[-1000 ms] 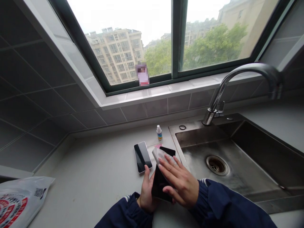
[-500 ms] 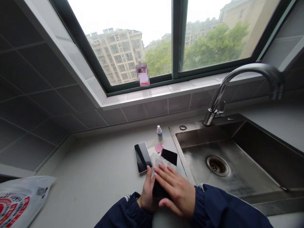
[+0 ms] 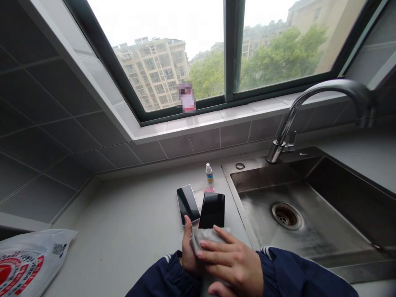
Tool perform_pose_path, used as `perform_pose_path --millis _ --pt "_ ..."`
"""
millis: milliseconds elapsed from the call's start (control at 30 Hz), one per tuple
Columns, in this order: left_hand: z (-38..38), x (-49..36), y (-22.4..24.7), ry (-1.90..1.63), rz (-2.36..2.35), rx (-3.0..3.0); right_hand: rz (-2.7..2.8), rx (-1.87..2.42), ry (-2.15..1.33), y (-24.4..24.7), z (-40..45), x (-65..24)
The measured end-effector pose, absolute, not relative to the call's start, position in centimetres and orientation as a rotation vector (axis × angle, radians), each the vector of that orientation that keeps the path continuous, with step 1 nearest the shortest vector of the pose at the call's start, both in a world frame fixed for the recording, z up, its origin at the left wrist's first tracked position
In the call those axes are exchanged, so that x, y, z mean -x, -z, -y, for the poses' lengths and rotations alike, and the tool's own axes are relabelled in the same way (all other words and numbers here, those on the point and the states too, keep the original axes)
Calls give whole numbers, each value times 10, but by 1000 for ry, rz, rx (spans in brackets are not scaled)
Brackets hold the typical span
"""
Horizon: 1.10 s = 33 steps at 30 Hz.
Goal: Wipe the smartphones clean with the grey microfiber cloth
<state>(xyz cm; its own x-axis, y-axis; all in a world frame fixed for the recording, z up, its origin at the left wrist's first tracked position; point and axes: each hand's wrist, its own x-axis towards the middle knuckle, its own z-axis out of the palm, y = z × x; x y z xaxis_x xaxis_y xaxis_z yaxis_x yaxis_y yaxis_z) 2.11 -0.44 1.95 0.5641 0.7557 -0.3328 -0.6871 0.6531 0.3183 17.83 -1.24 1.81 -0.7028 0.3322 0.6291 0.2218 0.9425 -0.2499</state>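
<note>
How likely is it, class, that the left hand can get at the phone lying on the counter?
Probably yes: the phone lies just beyond the left hand, mostly uncovered. That hand seems to be supporting the black device, though, so may need freeing first.

Steel sink [image 3: 352,187] at right, round drain [image 3: 286,216] in its floor. Chrome tap [image 3: 288,117] at back edge, neck arched. White plastic bag [image 3: 37,251], red print, far left of pale tabletop [image 3: 123,222]. Grey wall tiles [image 3: 46,107]. Dark-framed window [image 3: 229,53] behind; outside, tan apartment block [image 3: 157,74], green trees [image 3: 284,57].
</note>
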Motion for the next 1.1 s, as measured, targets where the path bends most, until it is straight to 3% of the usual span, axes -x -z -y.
perform_pose_path --millis 367,633,800,1100 --pt "-3 -26 -15 -994 -462 21 2302 538 -161 -23 0 -188" --pt "-1 -28 -4 -895 -440 -86 2170 490 -238 -6 2 -177" --pt "2 -29 -6 -862 -402 -124 2345 520 -386 -24 5 -184" --pt "-1 -29 -13 -1070 -490 -224 2547 521 -328 -20 -9 -196"
